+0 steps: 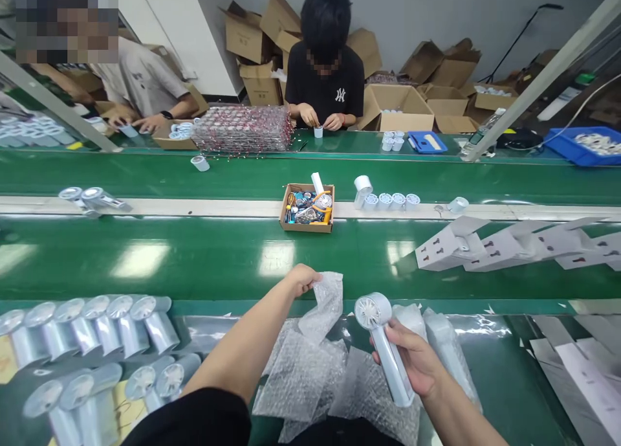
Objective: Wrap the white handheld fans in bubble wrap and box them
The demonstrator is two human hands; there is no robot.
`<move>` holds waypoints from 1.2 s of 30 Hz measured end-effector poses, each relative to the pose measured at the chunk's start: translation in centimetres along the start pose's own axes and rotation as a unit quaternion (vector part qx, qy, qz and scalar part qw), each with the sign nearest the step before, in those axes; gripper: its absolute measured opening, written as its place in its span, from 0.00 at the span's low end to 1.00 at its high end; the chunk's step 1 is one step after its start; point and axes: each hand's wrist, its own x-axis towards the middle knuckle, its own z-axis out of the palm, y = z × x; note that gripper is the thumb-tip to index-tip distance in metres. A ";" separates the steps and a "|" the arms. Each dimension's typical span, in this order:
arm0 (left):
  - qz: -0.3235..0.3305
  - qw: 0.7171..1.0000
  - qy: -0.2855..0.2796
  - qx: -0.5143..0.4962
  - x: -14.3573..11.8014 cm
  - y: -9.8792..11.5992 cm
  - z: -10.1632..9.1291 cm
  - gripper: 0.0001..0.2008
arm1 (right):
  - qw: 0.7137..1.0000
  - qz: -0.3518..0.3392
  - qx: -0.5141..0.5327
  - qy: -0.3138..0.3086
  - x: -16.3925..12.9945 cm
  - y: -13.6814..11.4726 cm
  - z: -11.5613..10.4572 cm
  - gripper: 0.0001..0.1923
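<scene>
Interior seen across a long, glossy green worktop (213, 252), backed by a pale wall (436, 12).
A white column (169, 32) stands toward the left of the wall; open cardboard boxes (262, 83) are heaped along the base of the wall. A pale strip (233, 206) divides the worktop lengthwise. Slanting metal posts (548, 74) frame the far side at left and right, and bright rectangular reflections (140, 258) lie across the green surface.

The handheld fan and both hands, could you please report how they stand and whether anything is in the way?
Left hand pinching bubble wrap. Right hand gripping handheld fan, unwrapped. Wrap pile below; no obstruction visible between hands.
</scene>
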 end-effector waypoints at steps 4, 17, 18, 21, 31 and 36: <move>0.145 0.987 -0.025 -0.067 -6.2 -0.4 2.9 0.12 | 0.997 0.010 0.024 -0.074 -0.6 0.4 1.9 0.23; 0.215 0.912 0.047 -0.346 -14.8 -4.3 4.9 0.16 | 0.987 -0.050 -0.130 -0.080 -4.3 1.1 1.5 0.26; 0.250 0.922 0.054 -0.291 -14.9 -4.5 5.1 0.13 | 0.987 -0.047 -0.119 -0.102 -4.7 1.4 1.2 0.27; 0.317 0.936 0.055 -0.141 -15.6 -5.1 6.1 0.07 | 0.979 -0.029 -0.080 -0.183 -5.4 2.0 0.7 0.29; 0.188 0.942 -0.028 -0.277 -16.7 -6.5 6.7 0.15 | 0.982 -0.017 -0.148 -0.118 -6.1 1.8 -0.5 0.22; 0.303 0.933 -0.009 -0.192 -17.5 -6.0 7.3 0.08 | 0.980 -0.029 -0.140 -0.141 -7.6 2.2 -0.5 0.32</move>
